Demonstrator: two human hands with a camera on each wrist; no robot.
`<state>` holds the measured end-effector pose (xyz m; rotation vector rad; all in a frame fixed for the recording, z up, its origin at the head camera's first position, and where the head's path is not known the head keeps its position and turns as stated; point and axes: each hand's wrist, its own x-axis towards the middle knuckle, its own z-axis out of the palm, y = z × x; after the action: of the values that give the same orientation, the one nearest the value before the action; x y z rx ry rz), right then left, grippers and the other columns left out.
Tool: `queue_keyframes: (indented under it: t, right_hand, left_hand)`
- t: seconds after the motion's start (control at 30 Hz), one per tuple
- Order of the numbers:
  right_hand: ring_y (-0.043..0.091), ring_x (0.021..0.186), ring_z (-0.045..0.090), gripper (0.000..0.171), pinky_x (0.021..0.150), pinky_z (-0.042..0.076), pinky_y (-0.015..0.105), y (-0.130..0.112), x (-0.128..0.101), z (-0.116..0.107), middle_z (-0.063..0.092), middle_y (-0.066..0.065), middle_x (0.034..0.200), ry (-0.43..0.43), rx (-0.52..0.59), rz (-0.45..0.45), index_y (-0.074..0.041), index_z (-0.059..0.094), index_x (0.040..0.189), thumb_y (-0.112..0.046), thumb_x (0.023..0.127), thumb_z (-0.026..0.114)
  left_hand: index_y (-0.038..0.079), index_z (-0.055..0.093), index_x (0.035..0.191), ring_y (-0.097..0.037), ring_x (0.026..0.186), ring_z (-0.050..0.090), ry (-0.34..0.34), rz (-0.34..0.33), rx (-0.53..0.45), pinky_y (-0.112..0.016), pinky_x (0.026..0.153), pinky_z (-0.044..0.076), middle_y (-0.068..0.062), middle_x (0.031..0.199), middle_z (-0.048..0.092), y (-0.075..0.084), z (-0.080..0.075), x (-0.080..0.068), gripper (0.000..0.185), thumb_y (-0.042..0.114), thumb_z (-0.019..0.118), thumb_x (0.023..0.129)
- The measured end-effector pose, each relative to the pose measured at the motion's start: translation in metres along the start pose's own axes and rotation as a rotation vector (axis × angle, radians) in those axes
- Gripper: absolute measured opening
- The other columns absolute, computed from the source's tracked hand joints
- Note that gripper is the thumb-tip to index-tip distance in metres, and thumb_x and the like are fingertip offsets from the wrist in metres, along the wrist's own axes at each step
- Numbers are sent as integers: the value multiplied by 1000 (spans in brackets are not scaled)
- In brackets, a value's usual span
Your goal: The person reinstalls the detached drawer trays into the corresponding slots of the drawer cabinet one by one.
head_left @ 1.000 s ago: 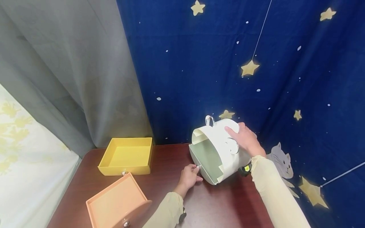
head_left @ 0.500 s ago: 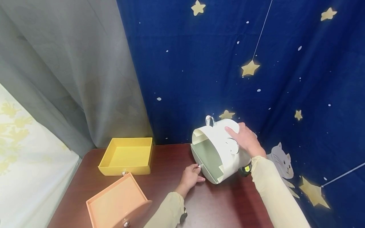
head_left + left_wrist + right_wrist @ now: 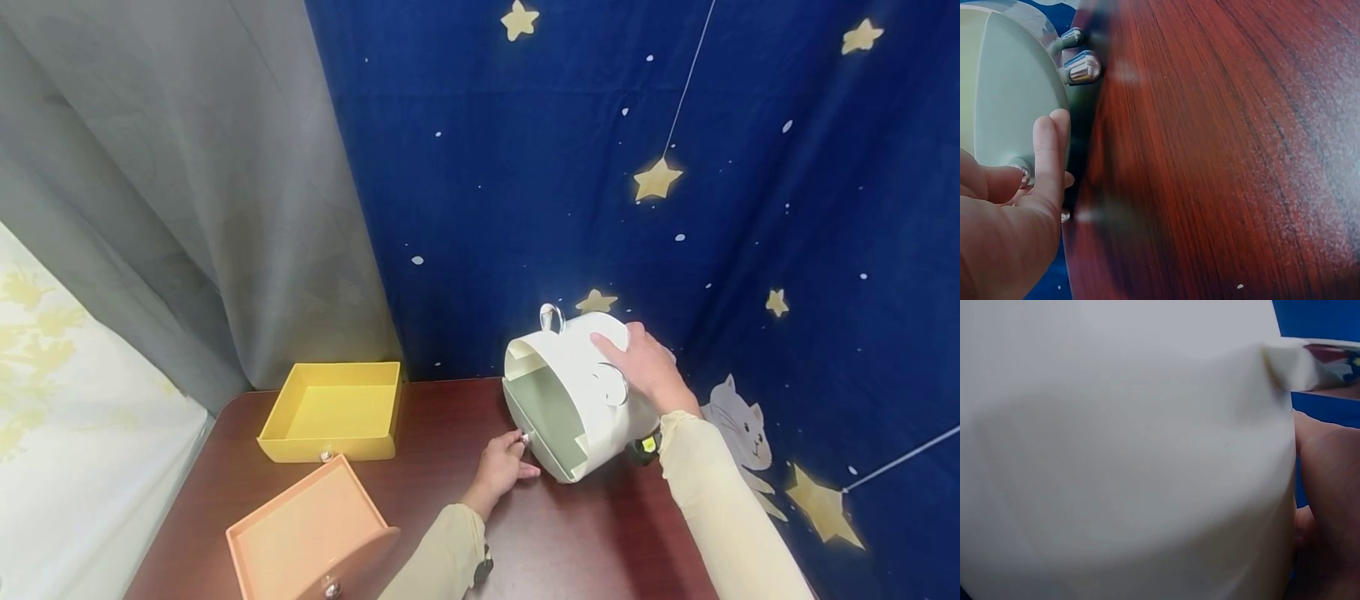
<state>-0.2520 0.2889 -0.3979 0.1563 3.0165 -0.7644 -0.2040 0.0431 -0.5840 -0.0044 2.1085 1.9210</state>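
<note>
On dark table (image 3: 450,433), white cabinet (image 3: 581,392) tilted, same as second ago. Right hand (image 3: 645,367) lies flat on top; left hand (image 3: 498,468) pinches green drawer's (image 3: 546,417) knob (image 3: 1021,172), drawer barely shifted, hardly out yet.

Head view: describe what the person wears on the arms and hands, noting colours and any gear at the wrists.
Both arms are covered by long, pale cream sleeves: the left sleeve and the right sleeve. The left hand and right hand are bare, with no gloves. A small dark device sits at the left wrist, and a black device with a yellow-green mark sits at the right wrist.
</note>
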Motion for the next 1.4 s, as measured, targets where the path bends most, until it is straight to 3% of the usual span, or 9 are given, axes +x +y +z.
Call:
queue_keyframes:
  t: [0.43,0.73,0.9,1.1,1.4]
  right_hand:
    - [51,139,39,110,114,34,67,1,1,2,33,32,157,-3,-6,-11,5,21,156,-83,92,33]
    - [51,138,42,109,114,35,64,3,6,6,37,33,154,27,-12,-28,5,26,154,-84,92,32]
    - [50,137,43,108,114,35,64,3,5,6,39,32,153,34,0,-25,5,27,154,-83,91,34]
    - [50,136,43,106,114,35,65,2,4,5,38,33,153,31,13,-25,5,27,154,-82,93,34]
    - [51,136,42,108,113,35,66,2,4,5,38,33,153,38,23,-25,5,27,153,-83,92,35]
  left_hand:
    - [-6,36,153,-34,74,78,-25,-4,-7,-38,68,63,-34,116,69,1,3,-1,52,2,45,103]
    - [-6,30,156,-34,78,77,-89,-16,57,-38,69,63,-31,135,60,7,-4,-1,58,12,51,105]
    - [-5,36,153,-36,78,76,-89,-8,64,-38,68,63,-28,142,58,7,-8,-2,56,15,55,104]
    - [-5,46,145,-30,80,75,-60,32,104,-34,70,62,-25,136,62,17,-24,-10,47,17,55,104]
    - [0,55,134,-27,83,75,-11,71,113,-37,78,62,-28,127,66,29,-59,-26,36,19,57,104]
